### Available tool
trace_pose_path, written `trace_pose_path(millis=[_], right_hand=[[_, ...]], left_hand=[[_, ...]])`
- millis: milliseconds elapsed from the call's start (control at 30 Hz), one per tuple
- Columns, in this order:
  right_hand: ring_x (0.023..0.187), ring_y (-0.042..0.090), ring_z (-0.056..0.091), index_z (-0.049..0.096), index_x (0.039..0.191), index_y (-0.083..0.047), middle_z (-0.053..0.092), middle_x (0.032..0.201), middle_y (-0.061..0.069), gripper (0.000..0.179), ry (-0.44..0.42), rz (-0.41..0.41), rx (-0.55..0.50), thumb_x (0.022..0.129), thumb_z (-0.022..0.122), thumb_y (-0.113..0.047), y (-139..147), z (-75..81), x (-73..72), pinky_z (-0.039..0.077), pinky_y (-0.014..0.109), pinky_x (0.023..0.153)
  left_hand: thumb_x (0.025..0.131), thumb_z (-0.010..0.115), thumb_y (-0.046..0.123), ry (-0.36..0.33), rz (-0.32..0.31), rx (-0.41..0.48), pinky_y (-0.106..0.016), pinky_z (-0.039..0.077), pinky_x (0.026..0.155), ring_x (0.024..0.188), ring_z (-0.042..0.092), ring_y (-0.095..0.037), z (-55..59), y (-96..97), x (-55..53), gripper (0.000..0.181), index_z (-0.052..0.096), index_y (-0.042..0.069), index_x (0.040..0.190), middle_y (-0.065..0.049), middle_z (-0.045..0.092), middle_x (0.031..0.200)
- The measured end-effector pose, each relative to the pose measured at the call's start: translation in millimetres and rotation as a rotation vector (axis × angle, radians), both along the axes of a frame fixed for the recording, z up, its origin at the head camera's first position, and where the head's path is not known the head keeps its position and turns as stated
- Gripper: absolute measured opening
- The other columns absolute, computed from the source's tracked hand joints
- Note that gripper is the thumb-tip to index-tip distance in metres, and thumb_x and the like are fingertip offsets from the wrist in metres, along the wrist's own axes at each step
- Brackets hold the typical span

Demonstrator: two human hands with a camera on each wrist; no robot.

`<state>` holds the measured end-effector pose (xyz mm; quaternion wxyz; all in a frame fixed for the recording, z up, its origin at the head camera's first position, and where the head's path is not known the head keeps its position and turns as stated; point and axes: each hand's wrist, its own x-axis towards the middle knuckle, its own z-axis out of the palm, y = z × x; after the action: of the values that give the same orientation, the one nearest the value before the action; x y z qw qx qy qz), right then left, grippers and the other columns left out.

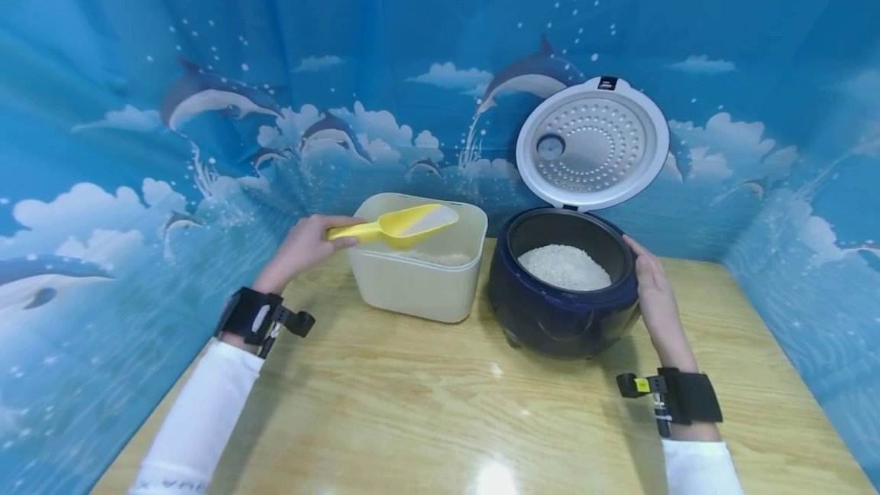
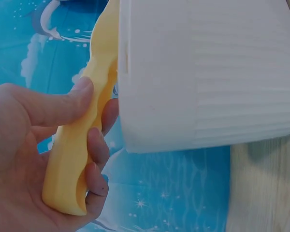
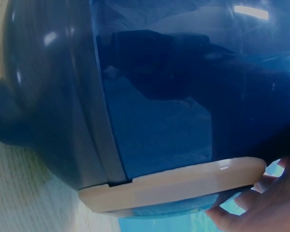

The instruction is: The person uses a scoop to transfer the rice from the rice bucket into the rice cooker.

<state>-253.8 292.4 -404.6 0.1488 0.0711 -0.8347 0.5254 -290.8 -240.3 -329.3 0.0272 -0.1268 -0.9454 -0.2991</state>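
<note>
My left hand (image 1: 318, 241) grips the handle of a yellow scoop (image 1: 388, 229), fingers and thumb wrapped round it in the left wrist view. White rice lies in the scoop, which is held level over the cream-coloured bin (image 1: 412, 289). More rice (image 1: 440, 257) shows low inside that bin. To the right stands a dark blue rice cooker (image 1: 560, 327) with its silver lid (image 1: 594, 145) raised. A heap of white rice (image 1: 565, 266) fills part of its pot. My right hand (image 1: 655, 289) rests against the cooker's right side, fingers extended along the rim.
Bin and cooker stand side by side on a light wooden table (image 1: 385, 411), near its back edge. A blue curtain (image 1: 412, 37) printed with dolphins hangs behind and on both sides.
</note>
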Motion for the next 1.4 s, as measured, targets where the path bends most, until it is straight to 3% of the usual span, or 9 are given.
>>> trace_pose_path(millis=[267, 400, 500, 667, 867, 1000, 1167, 1400], right_hand=[[0.15, 0.046, 0.014, 0.028, 0.159, -0.004, 0.023, 0.163, 0.025, 0.057, 0.009, 0.009, -0.01, 0.113, 0.019, -0.036, -1.5, 2.0, 3.2, 0.006, 0.064, 0.119], [0.15, 0.046, 0.015, 0.029, 0.159, -0.005, 0.024, 0.163, 0.024, 0.056, 0.015, 0.008, -0.011, 0.113, 0.02, -0.036, -3.0, 3.7, 2.8, 0.007, 0.064, 0.118], [0.15, 0.045, 0.016, 0.031, 0.159, -0.006, 0.025, 0.163, 0.024, 0.055, 0.02, 0.0, -0.006, 0.113, 0.021, -0.035, -1.6, 3.9, 1.8, 0.009, 0.064, 0.118], [0.149, 0.045, 0.02, 0.034, 0.157, -0.005, 0.029, 0.161, 0.024, 0.053, 0.047, 0.002, -0.005, 0.113, 0.022, -0.031, -1.8, 3.1, -0.6, 0.011, 0.061, 0.118], [0.148, 0.044, 0.022, 0.036, 0.156, -0.005, 0.032, 0.161, 0.023, 0.051, 0.074, 0.001, -0.022, 0.113, 0.023, -0.029, -2.6, 1.5, -0.3, 0.012, 0.061, 0.118], [0.149, 0.043, 0.021, 0.035, 0.157, -0.007, 0.031, 0.161, 0.021, 0.052, 0.057, -0.002, -0.016, 0.113, 0.024, -0.032, -4.5, 1.3, 0.4, 0.012, 0.062, 0.118], [0.15, 0.044, 0.019, 0.033, 0.158, -0.006, 0.028, 0.162, 0.023, 0.053, 0.036, 0.0, -0.002, 0.113, 0.022, -0.032, -3.9, 1.8, 1.1, 0.011, 0.064, 0.118], [0.15, 0.044, 0.018, 0.033, 0.158, -0.007, 0.028, 0.162, 0.022, 0.052, 0.04, 0.011, -0.019, 0.113, 0.023, -0.031, 0.3, 2.8, 0.1, 0.01, 0.064, 0.118]], left_hand=[[0.099, 0.067, 0.025, 0.041, -0.017, -0.028, -0.032, 0.041, 0.06, 0.063, 0.048, -0.021, 13.5, 19.4, 8.2, 0.044, 0.061, 0.015, 0.141, -0.017, 0.069, 0.114], [0.1, 0.066, 0.027, 0.092, -0.056, -0.055, -0.03, 0.038, 0.053, 0.056, 0.044, -0.019, 27.7, 40.9, 14.2, 0.044, 0.06, 0.018, 0.142, -0.014, 0.069, 0.096], [0.1, 0.066, 0.027, 0.13, -0.096, -0.045, -0.029, 0.036, 0.053, 0.053, 0.041, -0.018, 38.4, 65.0, 14.3, 0.043, 0.06, 0.019, 0.142, -0.012, 0.069, 0.09], [0.099, 0.067, 0.027, 0.172, -0.161, -0.022, -0.03, 0.035, 0.059, 0.057, 0.043, -0.02, 50.7, 111.5, 11.6, 0.042, 0.062, 0.019, 0.141, -0.008, 0.068, 0.092], [0.1, 0.065, 0.031, 0.203, -0.24, -0.004, -0.029, 0.037, 0.065, 0.068, 0.049, -0.02, 45.6, 167.0, 5.5, 0.041, 0.063, 0.019, 0.139, -0.004, 0.067, 0.096], [0.102, 0.061, 0.033, 0.152, -0.264, -0.002, -0.027, 0.036, 0.063, 0.067, 0.048, -0.017, 30.9, 192.0, 4.6, 0.04, 0.064, 0.018, 0.139, -0.001, 0.069, 0.097], [0.104, 0.058, 0.034, 0.038, -0.293, 0.017, -0.026, 0.032, 0.059, 0.061, 0.043, -0.015, 14.6, 208.8, 7.0, 0.039, 0.064, 0.015, 0.138, -0.001, 0.075, 0.096], [0.107, 0.051, 0.035, -0.18, -0.324, 0.183, -0.025, 0.029, 0.055, 0.06, 0.041, -0.015, 5.6, 215.8, 7.5, 0.038, 0.07, 0.006, 0.124, -0.017, 0.07, 0.094]])
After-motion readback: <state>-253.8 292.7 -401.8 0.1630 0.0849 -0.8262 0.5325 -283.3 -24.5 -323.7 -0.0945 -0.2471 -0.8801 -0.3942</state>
